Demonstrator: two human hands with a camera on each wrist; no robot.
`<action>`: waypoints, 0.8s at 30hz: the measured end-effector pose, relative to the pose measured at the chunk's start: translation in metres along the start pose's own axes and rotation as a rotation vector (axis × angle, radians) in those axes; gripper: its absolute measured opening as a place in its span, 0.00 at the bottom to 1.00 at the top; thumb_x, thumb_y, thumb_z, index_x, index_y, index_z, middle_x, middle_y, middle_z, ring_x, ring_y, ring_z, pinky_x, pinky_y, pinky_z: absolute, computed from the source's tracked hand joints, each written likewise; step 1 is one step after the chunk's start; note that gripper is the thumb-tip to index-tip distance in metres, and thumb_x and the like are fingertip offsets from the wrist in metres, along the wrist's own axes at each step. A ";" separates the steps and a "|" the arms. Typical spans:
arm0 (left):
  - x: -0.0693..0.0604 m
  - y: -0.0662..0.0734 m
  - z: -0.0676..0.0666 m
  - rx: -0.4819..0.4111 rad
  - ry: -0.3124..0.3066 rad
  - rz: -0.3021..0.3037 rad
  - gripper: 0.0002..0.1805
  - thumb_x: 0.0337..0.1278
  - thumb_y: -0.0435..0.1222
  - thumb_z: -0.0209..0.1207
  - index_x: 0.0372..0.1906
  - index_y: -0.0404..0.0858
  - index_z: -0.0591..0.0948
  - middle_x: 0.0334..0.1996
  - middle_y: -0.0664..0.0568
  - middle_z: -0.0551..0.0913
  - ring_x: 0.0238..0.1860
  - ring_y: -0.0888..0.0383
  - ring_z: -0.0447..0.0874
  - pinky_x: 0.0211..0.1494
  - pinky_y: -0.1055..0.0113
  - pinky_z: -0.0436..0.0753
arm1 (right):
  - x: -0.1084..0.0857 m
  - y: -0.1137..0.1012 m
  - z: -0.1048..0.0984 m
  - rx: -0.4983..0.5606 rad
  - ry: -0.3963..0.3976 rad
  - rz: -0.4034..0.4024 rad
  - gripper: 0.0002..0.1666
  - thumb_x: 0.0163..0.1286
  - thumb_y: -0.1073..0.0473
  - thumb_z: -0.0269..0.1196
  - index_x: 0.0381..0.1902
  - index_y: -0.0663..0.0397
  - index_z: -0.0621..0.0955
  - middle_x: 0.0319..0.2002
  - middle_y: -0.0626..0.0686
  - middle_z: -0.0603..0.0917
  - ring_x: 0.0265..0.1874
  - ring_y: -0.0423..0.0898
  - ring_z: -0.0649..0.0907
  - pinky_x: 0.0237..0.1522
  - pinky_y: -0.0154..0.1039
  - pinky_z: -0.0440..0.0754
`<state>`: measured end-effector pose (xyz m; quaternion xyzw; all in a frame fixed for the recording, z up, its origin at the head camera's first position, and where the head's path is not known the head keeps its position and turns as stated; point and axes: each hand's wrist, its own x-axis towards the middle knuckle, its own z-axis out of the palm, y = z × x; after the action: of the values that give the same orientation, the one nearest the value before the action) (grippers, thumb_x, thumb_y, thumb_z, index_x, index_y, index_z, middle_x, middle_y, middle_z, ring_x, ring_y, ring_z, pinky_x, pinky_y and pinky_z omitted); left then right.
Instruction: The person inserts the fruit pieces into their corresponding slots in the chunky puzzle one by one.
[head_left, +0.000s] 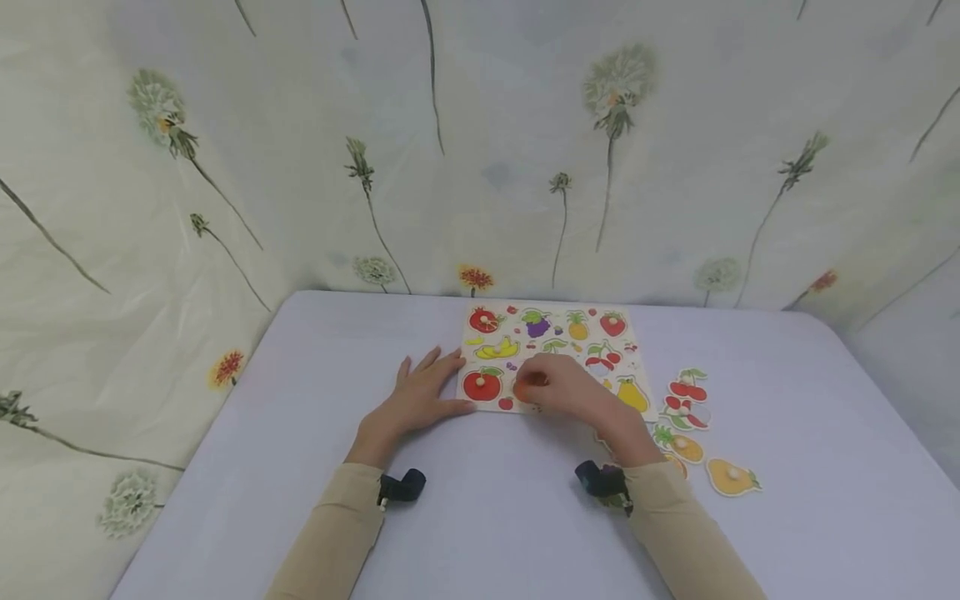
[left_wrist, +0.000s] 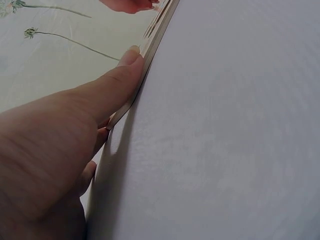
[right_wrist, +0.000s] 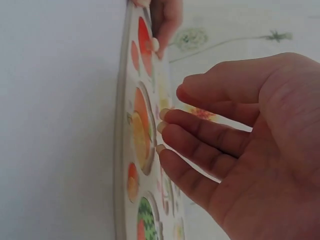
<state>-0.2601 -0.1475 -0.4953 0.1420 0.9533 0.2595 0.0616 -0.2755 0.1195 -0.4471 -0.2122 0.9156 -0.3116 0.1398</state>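
**Fruit board and two hands at the bench, seen from head and wrists**

The fruit board [head_left: 559,315] lies flat on the bench [head_left: 480,533], toward its far edge. Its long axis runs left to right before the person. The printed fruit stands upright to the wearer: the crown of the pineapple picture [head_left: 577,327] points to the far edge. The left hand [head_left: 423,396], fingers extended and spread, touches the left edge, its thumb at the near-left corner beside the red apple [head_left: 481,385]. The right hand [head_left: 566,387] is over the near middle of the board, thumb and fingertips at the orange shape [right_wrist: 142,132]; from the right wrist the fingers appear loose and released. To the right lie loose pieces: a pear-shaped piece [head_left: 733,477], long axis roughly left to right, narrow leafy end rightward; a pineapple piece [head_left: 684,447], crown pointing left and slightly away; and a cherry piece [head_left: 688,386], leaf to the far side.

Hidden or unclear: the right hand and wrist cover much of the board's centre and near side, and the right forearm overlaps further pieces. Whether the orange shape is a seated piece or bare print cannot be told. Both wrist views show the board nearly edge-on. The watermelon shape [right_wrist: 147,220] is cut off below; a blurred reddish form [left_wrist: 130,5], cropped above the left thumb, is hard to identify.
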 end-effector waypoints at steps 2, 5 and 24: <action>0.000 0.000 0.000 0.004 -0.001 0.000 0.46 0.51 0.63 0.65 0.75 0.53 0.64 0.78 0.62 0.59 0.82 0.53 0.43 0.80 0.38 0.35 | -0.003 0.002 -0.004 0.007 -0.008 0.012 0.14 0.68 0.57 0.63 0.51 0.45 0.84 0.45 0.46 0.84 0.43 0.47 0.78 0.43 0.38 0.81; 0.000 -0.001 0.000 0.000 -0.004 -0.004 0.47 0.51 0.63 0.65 0.75 0.54 0.64 0.78 0.62 0.58 0.82 0.53 0.43 0.80 0.38 0.35 | -0.006 0.003 -0.008 0.023 -0.019 0.034 0.15 0.67 0.57 0.62 0.51 0.45 0.84 0.45 0.47 0.83 0.43 0.47 0.78 0.41 0.37 0.81; 0.000 0.000 0.001 -0.006 0.005 -0.002 0.46 0.51 0.63 0.65 0.75 0.54 0.64 0.78 0.62 0.59 0.82 0.52 0.43 0.80 0.37 0.34 | -0.025 0.009 -0.028 -0.108 -0.149 0.092 0.10 0.66 0.56 0.65 0.46 0.44 0.84 0.38 0.47 0.83 0.38 0.46 0.78 0.39 0.37 0.79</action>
<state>-0.2597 -0.1474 -0.4963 0.1403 0.9528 0.2626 0.0600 -0.2677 0.1520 -0.4284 -0.1997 0.9269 -0.2386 0.2099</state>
